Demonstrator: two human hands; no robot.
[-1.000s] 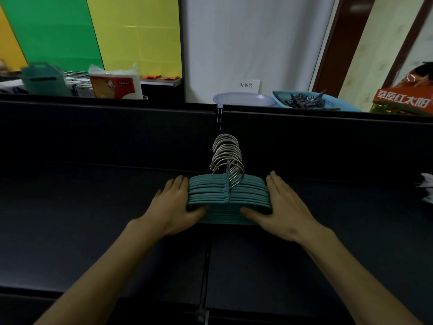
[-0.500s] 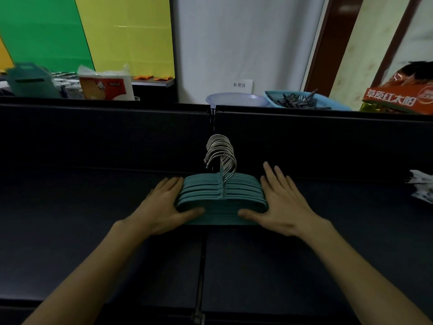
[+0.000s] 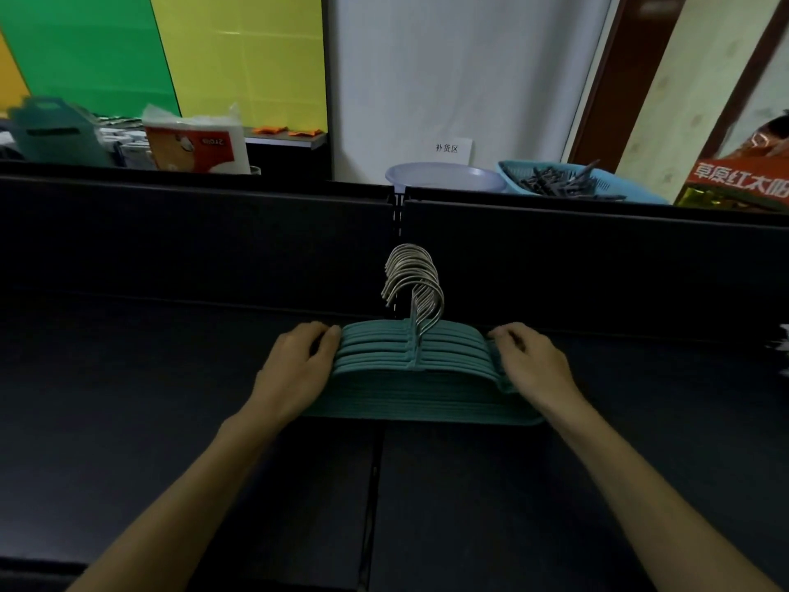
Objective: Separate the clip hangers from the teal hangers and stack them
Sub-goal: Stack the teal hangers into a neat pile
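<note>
A stack of several teal hangers (image 3: pixel 416 365) with silver metal hooks (image 3: pixel 412 277) lies on the black table (image 3: pixel 128 399), hooks pointing away from me toward the back panel. My left hand (image 3: pixel 294 373) grips the stack's left end, fingers curled over its top edge. At the right end my right hand (image 3: pixel 531 367) grips the stack the same way, fingers curled over the far side. No clip hangers lie on the table near my hands.
A black panel (image 3: pixel 213 241) walls off the table's far side. Behind it stand a lilac bowl (image 3: pixel 444 177), a blue basket (image 3: pixel 585 181) holding dark grey clip-like pieces, a tissue pack (image 3: pixel 196 138) and an orange box (image 3: pixel 738 185). White items (image 3: pixel 781 343) lie at the right edge.
Both hands went from lying flat against the stack's ends to curling their fingers over them. The stack sits in about the same place.
</note>
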